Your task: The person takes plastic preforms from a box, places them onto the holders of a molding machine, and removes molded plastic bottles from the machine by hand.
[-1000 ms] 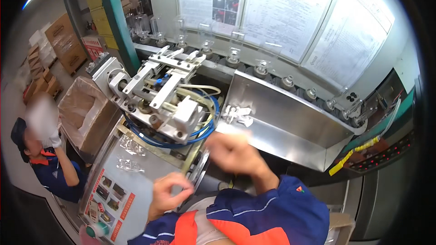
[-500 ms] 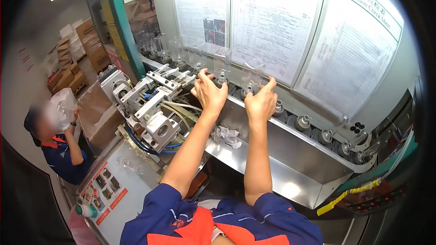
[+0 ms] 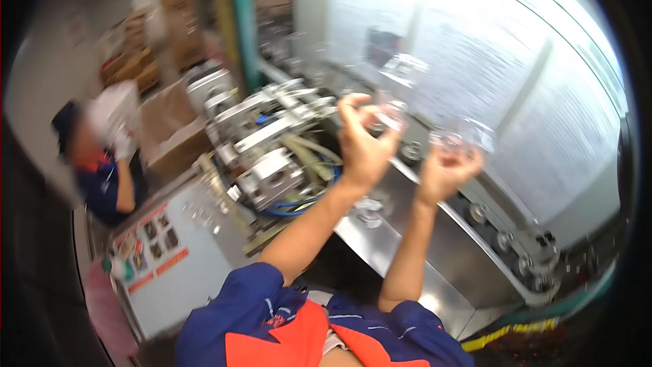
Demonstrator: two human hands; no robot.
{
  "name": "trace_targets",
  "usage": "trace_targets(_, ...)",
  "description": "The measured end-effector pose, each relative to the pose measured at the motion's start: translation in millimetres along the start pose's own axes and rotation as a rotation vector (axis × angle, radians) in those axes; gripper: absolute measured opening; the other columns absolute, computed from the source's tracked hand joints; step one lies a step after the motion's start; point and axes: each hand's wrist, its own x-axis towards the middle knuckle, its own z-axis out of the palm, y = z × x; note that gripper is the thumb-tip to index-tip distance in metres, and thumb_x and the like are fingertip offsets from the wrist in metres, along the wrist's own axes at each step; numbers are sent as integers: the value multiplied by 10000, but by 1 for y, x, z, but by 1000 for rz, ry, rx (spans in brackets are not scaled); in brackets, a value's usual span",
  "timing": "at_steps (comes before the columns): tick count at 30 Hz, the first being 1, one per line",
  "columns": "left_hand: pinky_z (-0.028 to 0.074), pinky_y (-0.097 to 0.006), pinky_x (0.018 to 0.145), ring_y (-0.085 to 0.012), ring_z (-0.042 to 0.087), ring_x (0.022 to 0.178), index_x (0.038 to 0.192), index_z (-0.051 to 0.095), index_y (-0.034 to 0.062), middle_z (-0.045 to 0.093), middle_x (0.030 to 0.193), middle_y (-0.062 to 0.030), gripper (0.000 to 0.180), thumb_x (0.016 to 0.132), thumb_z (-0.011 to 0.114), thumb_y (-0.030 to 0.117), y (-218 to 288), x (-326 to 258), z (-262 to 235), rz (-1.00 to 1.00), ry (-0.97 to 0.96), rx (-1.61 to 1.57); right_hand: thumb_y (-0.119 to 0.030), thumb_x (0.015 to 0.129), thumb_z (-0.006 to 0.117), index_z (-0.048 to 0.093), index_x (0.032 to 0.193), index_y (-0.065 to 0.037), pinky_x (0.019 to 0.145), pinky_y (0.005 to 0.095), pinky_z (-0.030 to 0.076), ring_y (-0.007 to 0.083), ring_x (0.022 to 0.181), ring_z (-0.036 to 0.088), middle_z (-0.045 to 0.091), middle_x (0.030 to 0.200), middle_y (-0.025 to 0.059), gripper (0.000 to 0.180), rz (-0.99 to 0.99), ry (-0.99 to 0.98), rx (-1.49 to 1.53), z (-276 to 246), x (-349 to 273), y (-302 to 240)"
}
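Left hand grips a clear glass, right hand grips another glass, both above the steel chute.

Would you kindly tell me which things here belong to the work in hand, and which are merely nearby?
In hand:
- left hand gripping a clear plastic piece
- right hand gripping another clear plastic piece
- steel chute below both hands

Merely nearby:
- pneumatic machine head with blue hoses
- control panel
- cardboard boxes
- co-worker, blurred
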Motion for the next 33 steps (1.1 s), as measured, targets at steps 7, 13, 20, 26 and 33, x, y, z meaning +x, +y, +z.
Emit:
trace_targets(7,463,-321,889,-190,600,975,1146,249,63,600,1013,-151,676,693,733,-68,93,-38,-187,37,-177,-145,83,752,644,353,1241,-34,765,367,502,232,875,584,553,1030,112,581,-436,-565,52,-33,-65,-95)
trace_targets(13,516,-316,682,-198,662,781,969,345,52,654,831,-150,505,670,746,-19,80,-98,-435,-345,277,1073,44,661,677,410,1175,6,682,381,466,303,795,571,562,907,160,581,-68,-1707,307,13,-240,-161)
trace_targets(20,493,-406,698,-335,625,756,844,632,15,636,779,-164,217,647,721,43,17,-171,-619,-509,-81,1421,6,716,593,519,894,18,699,446,492,364,830,597,576,892,215,194,-331,-1884,-162,65,-453,-111)
trace_targets(26,465,-423,749,-348,604,790,787,634,11,639,808,-163,115,678,617,-19,-40,-133,-641,-420,-390,1411,42,717,541,570,847,26,735,431,511,381,859,587,559,927,228,135,-357,-1696,-264,136,-543,-42)
trace_targets(33,463,-426,797,-345,591,889,888,653,30,643,929,-170,225,670,635,-20,-85,-104,-630,-426,-516,1245,-33,755,512,619,857,8,775,425,512,360,907,591,567,955,227,153,-386,-1784,-406,164,-556,-17)
